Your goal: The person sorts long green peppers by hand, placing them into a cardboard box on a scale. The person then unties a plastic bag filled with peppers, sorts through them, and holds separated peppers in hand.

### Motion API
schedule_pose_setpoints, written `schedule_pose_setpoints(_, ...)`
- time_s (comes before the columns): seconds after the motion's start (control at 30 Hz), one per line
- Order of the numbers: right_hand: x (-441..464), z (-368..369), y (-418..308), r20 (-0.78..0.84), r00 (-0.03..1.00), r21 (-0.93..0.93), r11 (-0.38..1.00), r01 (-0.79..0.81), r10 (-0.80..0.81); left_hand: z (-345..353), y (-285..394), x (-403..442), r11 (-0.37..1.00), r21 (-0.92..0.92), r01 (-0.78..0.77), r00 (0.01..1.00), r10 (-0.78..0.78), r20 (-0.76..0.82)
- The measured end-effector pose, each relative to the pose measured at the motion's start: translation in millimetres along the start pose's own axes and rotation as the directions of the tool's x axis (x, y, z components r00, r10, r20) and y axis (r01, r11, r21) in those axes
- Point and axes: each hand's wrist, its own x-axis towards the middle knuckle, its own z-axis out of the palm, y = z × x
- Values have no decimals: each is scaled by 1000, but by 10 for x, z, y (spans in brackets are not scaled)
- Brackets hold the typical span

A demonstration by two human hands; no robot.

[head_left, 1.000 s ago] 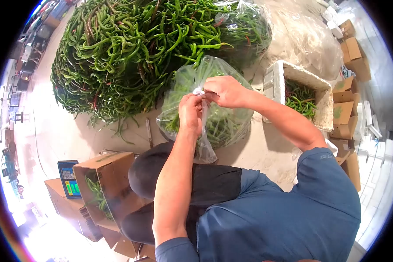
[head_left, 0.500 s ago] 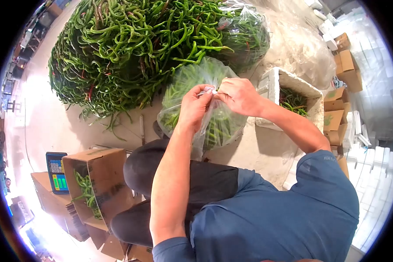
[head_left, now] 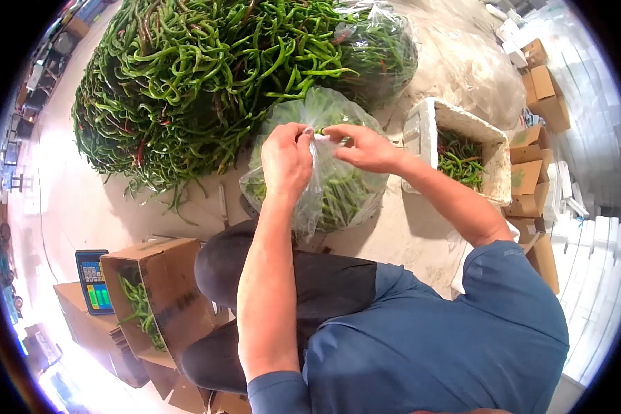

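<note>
A clear plastic bag (head_left: pixel 345 193) of green peppers stands on the floor in front of my knees, its neck gathered and twisted at the top. My left hand (head_left: pixel 288 160) pinches the gathered neck from the left side. On the other side, my right hand (head_left: pixel 366 147) has its thumb and index finger at the white twisted part of the neck, the other fingers loosely curled. A big heap of green peppers (head_left: pixel 179 90) lies right behind the bag, with a few red ones in it.
A second filled bag (head_left: pixel 383 58) lies behind. To the right are a white foam box (head_left: pixel 428 131) with peppers and cardboard boxes (head_left: pixel 528 181). At the left stand an open carton (head_left: pixel 179 283) with peppers and a scale display (head_left: pixel 94 276).
My hands have shifted slightly left with the bag's neck. My left hand has turned more knuckles-up, and my right hand's fingers have loosened and spread a little.
</note>
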Motion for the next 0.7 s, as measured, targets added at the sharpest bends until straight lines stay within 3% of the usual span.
schedule_pose_setpoints(0.1,21,136,28,-14,989,-117,983,142,-144,-15,18,-20,998,-4,-64,997,64,-48)
schedule_pose_setpoints(0.23,9,181,-59,-35,999,136,990,-31,36,-87,107,-58,991,-126,-48,987,28,-158)
schedule_pose_setpoints(0.37,64,121,-98,-12,1000,28,1000,-1,2,-139,217,-95,960,-278,12,973,-75,-217)
schedule_pose_setpoints(0.5,76,88,-155,-9,993,-44,992,117,-117,-191,320,-121,934,-356,24,969,-108,-220)
schedule_pose_setpoints(0.53,97,121,-215,-172,937,-164,946,279,-306,-201,336,-110,938,-347,17,971,-98,-217)
schedule_pose_setpoints(0.57,131,186,-292,-300,818,-304,862,406,-492,-208,339,-90,941,-338,9,972,-87,-217)
schedule_pose_setpoints(0.63,187,209,-452,-306,733,-416,778,471,-607,-156,327,-43,956,-290,-39,972,-31,-231)
schedule_pose_setpoints(0.7,286,100,-577,-140,861,-354,837,418,-490,-118,326,-22,969,-237,-74,970,15,-243)
